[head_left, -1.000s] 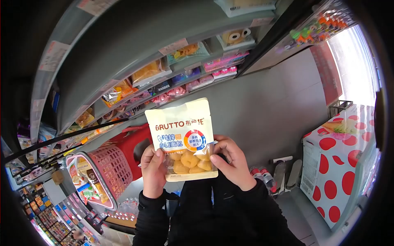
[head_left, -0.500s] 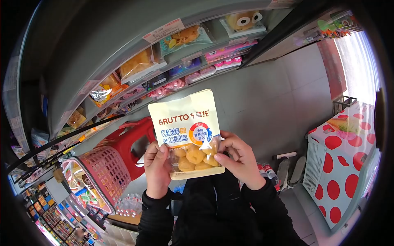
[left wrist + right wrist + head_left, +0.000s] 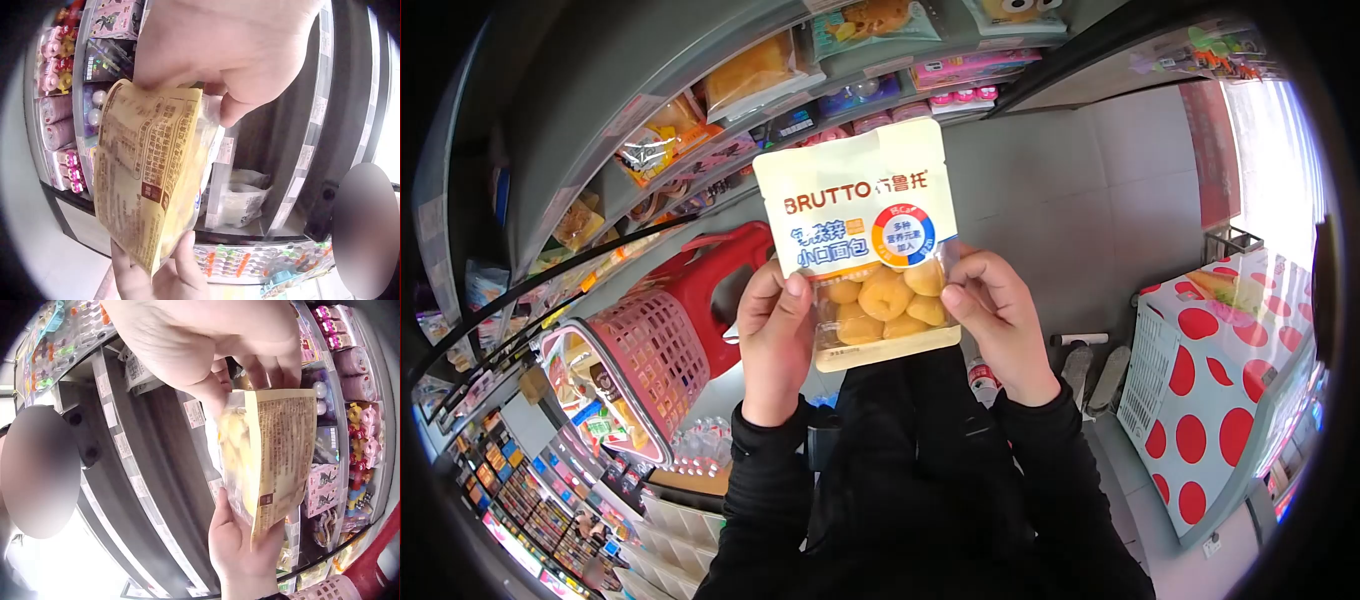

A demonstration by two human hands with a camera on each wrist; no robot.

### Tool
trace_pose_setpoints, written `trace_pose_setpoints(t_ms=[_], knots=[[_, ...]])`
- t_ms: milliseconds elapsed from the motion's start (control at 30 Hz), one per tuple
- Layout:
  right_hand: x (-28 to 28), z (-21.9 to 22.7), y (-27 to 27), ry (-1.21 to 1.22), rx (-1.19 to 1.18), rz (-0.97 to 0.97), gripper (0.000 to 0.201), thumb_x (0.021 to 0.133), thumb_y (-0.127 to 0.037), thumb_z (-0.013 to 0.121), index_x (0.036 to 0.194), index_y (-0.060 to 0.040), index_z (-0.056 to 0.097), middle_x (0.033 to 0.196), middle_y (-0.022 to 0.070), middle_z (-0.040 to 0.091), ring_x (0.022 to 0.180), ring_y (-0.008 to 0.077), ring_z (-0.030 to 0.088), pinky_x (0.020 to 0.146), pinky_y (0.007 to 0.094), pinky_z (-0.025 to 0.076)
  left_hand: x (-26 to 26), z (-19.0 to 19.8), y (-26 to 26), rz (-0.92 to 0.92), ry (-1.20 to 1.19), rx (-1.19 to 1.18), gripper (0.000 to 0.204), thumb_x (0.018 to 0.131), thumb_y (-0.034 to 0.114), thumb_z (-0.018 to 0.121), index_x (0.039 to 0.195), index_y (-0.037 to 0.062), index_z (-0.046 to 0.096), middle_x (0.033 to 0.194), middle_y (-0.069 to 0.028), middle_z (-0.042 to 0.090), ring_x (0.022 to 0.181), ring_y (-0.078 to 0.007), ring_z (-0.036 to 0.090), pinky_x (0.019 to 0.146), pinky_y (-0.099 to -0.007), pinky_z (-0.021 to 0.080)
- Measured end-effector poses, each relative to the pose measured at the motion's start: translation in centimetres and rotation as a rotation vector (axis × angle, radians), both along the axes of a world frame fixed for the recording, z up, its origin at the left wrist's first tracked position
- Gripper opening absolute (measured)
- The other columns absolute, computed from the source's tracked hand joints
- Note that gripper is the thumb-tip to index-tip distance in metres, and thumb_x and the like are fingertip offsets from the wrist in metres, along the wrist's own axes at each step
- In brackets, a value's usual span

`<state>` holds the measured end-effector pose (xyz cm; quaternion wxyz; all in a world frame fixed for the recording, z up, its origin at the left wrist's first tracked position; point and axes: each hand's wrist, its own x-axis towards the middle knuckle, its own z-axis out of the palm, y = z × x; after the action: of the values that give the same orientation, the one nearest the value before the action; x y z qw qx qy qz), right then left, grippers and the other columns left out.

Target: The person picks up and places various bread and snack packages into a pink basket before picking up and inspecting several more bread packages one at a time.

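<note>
Both hands hold a cream BRUTTO bag of small bread rolls [image 3: 860, 190] by its lower sides, upright with its printed front facing me. Small golden rolls [image 3: 887, 295] show through the bag's clear lower window. On the left edge, my left hand [image 3: 778, 335] pinches the bag, thumb in front and fingers behind. My right hand [image 3: 1003, 325] grips the opposite edge the same way. The left wrist view shows the bag's printed back [image 3: 140, 156], with my left hand [image 3: 231, 50] above it.
Shelves with packaged bread [image 3: 755, 75] and small toys curve along the left and top. A pink basket [image 3: 655, 350] containing packets rests by a red stool [image 3: 720, 260] at lower left. On the right stands a red-dotted white chest [image 3: 1190, 370]. Drink bottles [image 3: 982, 380] are by my legs.
The bag and both hands have moved up in the head view, and the bag looks larger. Both hands have kept their hold. The shelves, basket and chest have shifted as the view moved.
</note>
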<state>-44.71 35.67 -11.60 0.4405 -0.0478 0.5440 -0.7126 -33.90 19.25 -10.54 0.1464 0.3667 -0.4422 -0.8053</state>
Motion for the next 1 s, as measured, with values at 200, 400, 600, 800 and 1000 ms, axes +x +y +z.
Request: trace_pose_setpoints(t_ms=[200, 400, 600, 800, 1000], knots=[[0.8, -0.2, -0.3, -0.02, 0.025, -0.011, 0.007, 0.081, -0.003, 0.052, 0.081, -0.0018, 0.045, 0.111, 0.0122, 0.045, 0.101, 0.0105, 0.042, 0.082, 0.0241, 0.035, 0.9, -0.3, -0.6, -0.07, 0.056, -0.015, 0.013, 0.085, 0.012, 0.048, 0.083, -0.0001, 0.051, 0.093, -0.002, 0.05, 0.088, -0.0095, 0.044, 0.081, -0.0245, 0.032], [1.4, 0.1, -0.6, -0.046, 0.07, 0.025, 0.006, 0.082, -0.004, 0.05, 0.082, -0.0022, 0.044, 0.109, 0.0085, 0.046, 0.095, 0.0081, 0.042, 0.078, 0.0218, 0.036, 2.6, -1.1, -1.5, -0.123, 0.121, -0.041, 0.016, 0.086, 0.013, 0.046, 0.09, -0.0005, 0.051, 0.097, -0.0054, 0.055, 0.091, -0.0127, 0.047, 0.085, -0.0293, 0.034], [2.1, 0.7, -1.4, 0.016, 0.076, 0.028, 0.006, 0.083, -0.004, 0.05, 0.083, -0.0026, 0.044, 0.099, 0.0049, 0.047, 0.09, 0.0073, 0.043, 0.076, 0.0209, 0.036, 2.4, -0.5, -1.8, -0.095, 0.128, -0.052, 0.015, 0.086, 0.014, 0.046, 0.089, -0.0001, 0.052, 0.093, -0.0037, 0.054, 0.087, -0.0108, 0.046, 0.083, -0.0273, 0.034], [2.7, 0.5, -1.4, -0.01, 0.109, 0.026, 0.006, 0.083, -0.005, 0.05, 0.083, -0.0033, 0.044, 0.092, 0.0028, 0.047, 0.083, 0.0059, 0.044, 0.071, 0.0201, 0.037, 3.4, -0.8, -2.0, -0.086, 0.11, -0.05, 0.017, 0.086, 0.015, 0.044, 0.092, 0.0006, 0.052, 0.095, -0.0044, 0.055, 0.088, -0.0113, 0.047, 0.083, -0.0264, 0.034], [3.0, 0.6, -1.3, 0.014, 0.136, 0.001, 0.008, 0.082, -0.007, 0.052, 0.084, -0.0045, 0.045, 0.078, -0.0019, 0.045, 0.067, 0.0043, 0.042, 0.061, 0.0186, 0.035, 4.2, -1.1, -1.3, 0.045, 0.147, 0.016, 0.039, 0.087, 0.022, 0.044, 0.119, 0.0017, 0.034, 0.113, -0.0112, 0.047, 0.106, -0.0174, 0.043, 0.089, -0.03, 0.033]])
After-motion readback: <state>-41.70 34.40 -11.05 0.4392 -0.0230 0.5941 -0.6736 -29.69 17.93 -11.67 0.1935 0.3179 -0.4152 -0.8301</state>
